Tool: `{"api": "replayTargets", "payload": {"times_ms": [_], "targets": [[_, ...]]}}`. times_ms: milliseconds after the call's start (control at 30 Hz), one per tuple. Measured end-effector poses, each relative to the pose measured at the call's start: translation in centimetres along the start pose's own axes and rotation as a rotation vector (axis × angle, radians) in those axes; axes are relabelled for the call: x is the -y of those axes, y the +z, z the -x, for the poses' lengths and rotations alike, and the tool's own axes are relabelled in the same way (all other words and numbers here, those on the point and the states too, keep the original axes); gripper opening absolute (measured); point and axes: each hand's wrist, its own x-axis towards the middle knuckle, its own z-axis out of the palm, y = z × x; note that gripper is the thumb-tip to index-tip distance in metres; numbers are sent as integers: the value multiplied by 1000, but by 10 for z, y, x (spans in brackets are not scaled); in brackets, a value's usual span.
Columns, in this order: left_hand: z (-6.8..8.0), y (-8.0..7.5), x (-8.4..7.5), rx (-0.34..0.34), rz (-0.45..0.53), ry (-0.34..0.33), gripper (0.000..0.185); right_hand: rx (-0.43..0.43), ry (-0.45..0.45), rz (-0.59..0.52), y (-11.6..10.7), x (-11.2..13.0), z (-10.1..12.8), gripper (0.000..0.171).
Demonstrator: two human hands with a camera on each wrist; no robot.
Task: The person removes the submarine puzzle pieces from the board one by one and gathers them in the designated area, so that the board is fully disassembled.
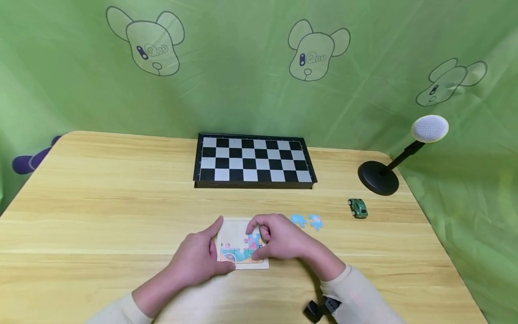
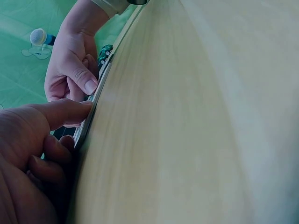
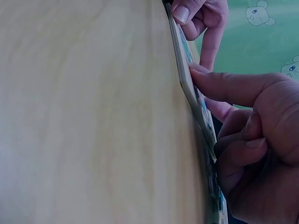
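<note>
A small framed jigsaw board [image 1: 232, 233] lies on the table, its lower rows filled with colourful pieces and its upper left bare. My left hand [image 1: 197, 257] grips the board at its left side, index finger at the top corner and thumb along the bottom edge. Over the board's right side, my right hand [image 1: 285, 237] bends its index finger and thumb around a blue-and-pink jigsaw piece [image 1: 253, 240]; its other fingers are curled. In the right wrist view the right thumb [image 3: 224, 86] touches the board's edge. Two loose blue pieces [image 1: 298, 220] lie just beyond this hand.
A folding chessboard [image 1: 256, 159] stands behind the jigsaw at the back of the table. To the right are a green toy car [image 1: 358, 208] and a microphone on a black stand [image 1: 378, 177]. A green curtain [image 1: 243, 90] hangs behind the wooden table [image 1: 101, 202].
</note>
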Motion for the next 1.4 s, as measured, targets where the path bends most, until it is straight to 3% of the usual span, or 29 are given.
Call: {"api": "replayTargets", "payload": {"times_ms": [567,1400], "targets": [[0,0,0,-6,-4,8,110,3,-6,-5,-2,1,-1,44],[0,0,0,-4,-12,-5,111,13,-19,30,-11,-3,9,29]]}}
